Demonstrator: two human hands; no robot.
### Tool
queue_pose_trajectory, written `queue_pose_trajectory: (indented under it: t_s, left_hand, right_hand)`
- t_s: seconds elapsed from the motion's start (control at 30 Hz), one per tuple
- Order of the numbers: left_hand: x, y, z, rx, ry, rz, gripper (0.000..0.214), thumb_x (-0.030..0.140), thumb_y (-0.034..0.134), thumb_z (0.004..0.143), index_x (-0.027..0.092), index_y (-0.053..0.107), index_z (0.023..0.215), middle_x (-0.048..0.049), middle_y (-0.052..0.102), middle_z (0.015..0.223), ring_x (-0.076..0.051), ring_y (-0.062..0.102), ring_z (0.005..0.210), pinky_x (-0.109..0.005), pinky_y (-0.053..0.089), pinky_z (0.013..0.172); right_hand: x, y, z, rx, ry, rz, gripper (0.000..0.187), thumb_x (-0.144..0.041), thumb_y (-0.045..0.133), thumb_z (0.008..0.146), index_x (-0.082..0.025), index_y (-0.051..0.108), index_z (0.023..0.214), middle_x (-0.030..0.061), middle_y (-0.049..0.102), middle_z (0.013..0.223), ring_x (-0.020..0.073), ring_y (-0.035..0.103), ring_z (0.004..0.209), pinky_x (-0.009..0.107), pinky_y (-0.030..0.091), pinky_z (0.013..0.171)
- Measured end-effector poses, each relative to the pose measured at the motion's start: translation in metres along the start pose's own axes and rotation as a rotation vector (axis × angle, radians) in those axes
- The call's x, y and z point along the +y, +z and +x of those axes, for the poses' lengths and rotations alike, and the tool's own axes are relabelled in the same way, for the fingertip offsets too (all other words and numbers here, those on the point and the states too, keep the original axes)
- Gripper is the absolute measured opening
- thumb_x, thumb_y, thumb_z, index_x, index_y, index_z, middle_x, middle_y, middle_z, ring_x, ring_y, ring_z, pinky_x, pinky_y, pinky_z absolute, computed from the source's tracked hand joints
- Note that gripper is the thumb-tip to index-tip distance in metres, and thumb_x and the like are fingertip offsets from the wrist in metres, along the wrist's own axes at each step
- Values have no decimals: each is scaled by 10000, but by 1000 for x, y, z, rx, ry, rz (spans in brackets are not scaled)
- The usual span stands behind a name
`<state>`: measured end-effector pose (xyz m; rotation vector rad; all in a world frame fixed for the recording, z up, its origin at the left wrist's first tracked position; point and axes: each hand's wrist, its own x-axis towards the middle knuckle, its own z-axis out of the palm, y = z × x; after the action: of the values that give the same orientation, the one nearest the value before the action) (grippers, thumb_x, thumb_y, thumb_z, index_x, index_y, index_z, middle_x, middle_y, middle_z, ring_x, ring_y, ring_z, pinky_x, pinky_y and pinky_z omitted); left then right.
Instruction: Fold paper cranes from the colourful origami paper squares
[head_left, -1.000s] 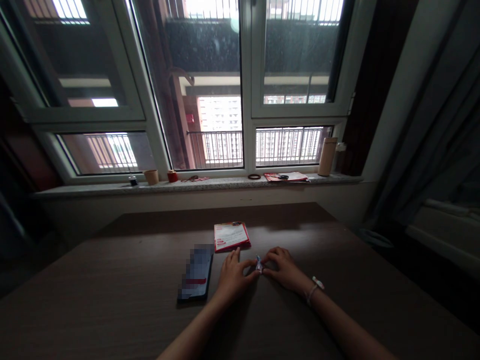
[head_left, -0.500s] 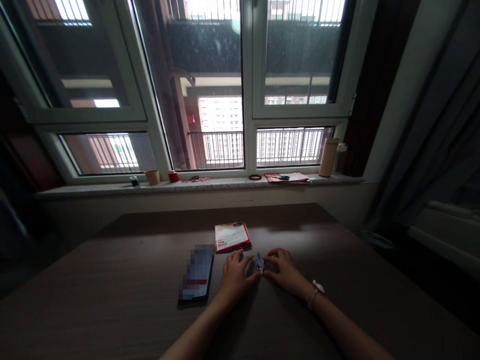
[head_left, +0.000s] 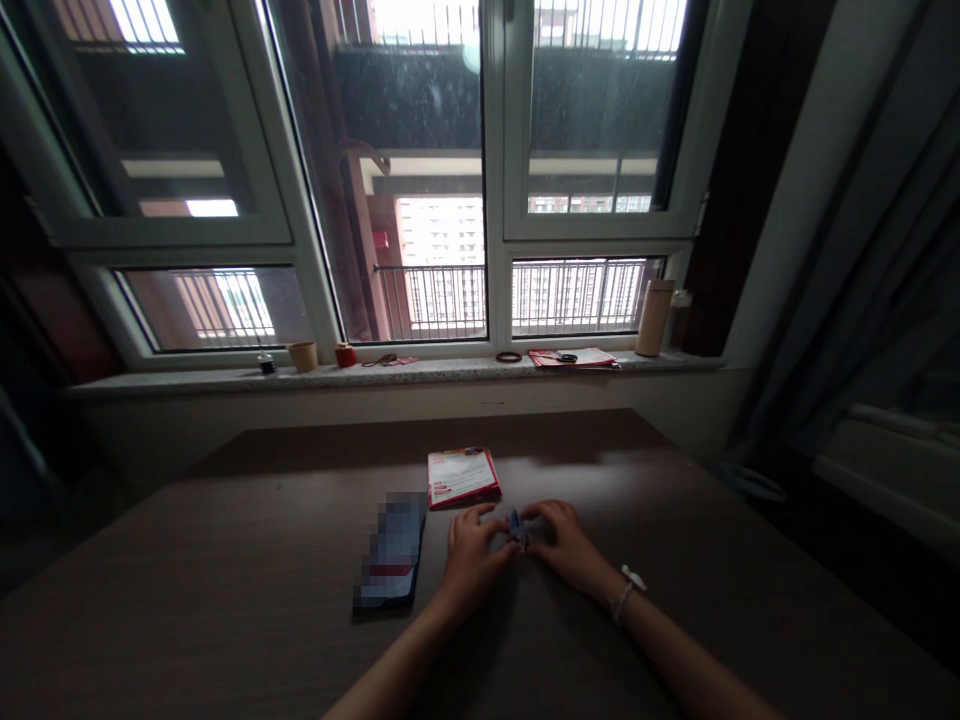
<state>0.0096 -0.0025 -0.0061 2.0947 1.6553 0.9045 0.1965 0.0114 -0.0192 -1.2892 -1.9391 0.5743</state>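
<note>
A small blue-and-white folded paper piece sits just above the dark wooden table, pinched between both of my hands. My left hand grips it from the left with thumb and fingertips. My right hand, with a pale bracelet on its wrist, pinches it from the right. Both hands rest low on the table, fingers curled.
A dark phone lies left of my hands, and a red-and-white booklet just beyond them. The stone windowsill holds small cups, a ring, red papers and a tall beige flask. A curtain hangs at the right.
My hands have closed in tighter round the paper piece and worked it a little; it now looks smaller and darker between my fingers. Nothing else has moved.
</note>
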Motion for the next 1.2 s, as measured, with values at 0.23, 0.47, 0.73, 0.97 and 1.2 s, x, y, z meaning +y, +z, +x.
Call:
queue_pose_trajectory:
  t_s: [0.23, 0.47, 0.73, 0.97, 1.2]
  left_hand:
    - [-2, 2, 2, 35, 44, -61, 167, 269, 712, 727, 285, 749, 889, -56, 626, 1202, -271, 512, 1171, -452, 372, 1025]
    - [1, -1, 1, 69, 50, -124, 197, 286, 693, 741, 301, 741, 932, -50, 626, 1184, -263, 517, 1170, -448, 380, 1030]
    - [2, -2, 1, 72, -7, -111, 200, 313, 735, 703, 289, 753, 901, -56, 597, 1230, -284, 476, 1205, -469, 360, 1045]
    - [4, -4, 1, 80, -14, -132, 48, 274, 707, 731, 258, 743, 758, -53, 610, 1212, -270, 485, 1196, -455, 347, 1051]
    - [6, -6, 1, 133, 1, -169, 185, 270, 703, 709, 254, 709, 893, -39, 660, 1106, -256, 535, 1118, -429, 403, 990]
  right_hand:
    - [5, 2, 2, 39, 43, 93, 210, -307, 691, 735, -215, 687, 923, 53, 671, 1024, 249, 542, 1060, 358, 392, 938]
    - [5, -1, 6, 19, 57, 238, 109, -262, 659, 728, -187, 640, 804, 39, 675, 891, 228, 597, 943, 343, 430, 883]
    - [-5, -3, 5, 13, 62, 457, 191, -291, 704, 703, -188, 592, 818, 23, 693, 784, 196, 659, 796, 325, 486, 795]
    - [-9, -5, 4, -24, 55, 406, 289, -332, 707, 714, -183, 669, 958, 40, 724, 818, 221, 665, 839, 360, 486, 837]
    - [-4, -5, 6, 31, 53, 250, 157, -311, 645, 754, -180, 716, 802, 45, 716, 847, 216, 631, 881, 324, 466, 837]
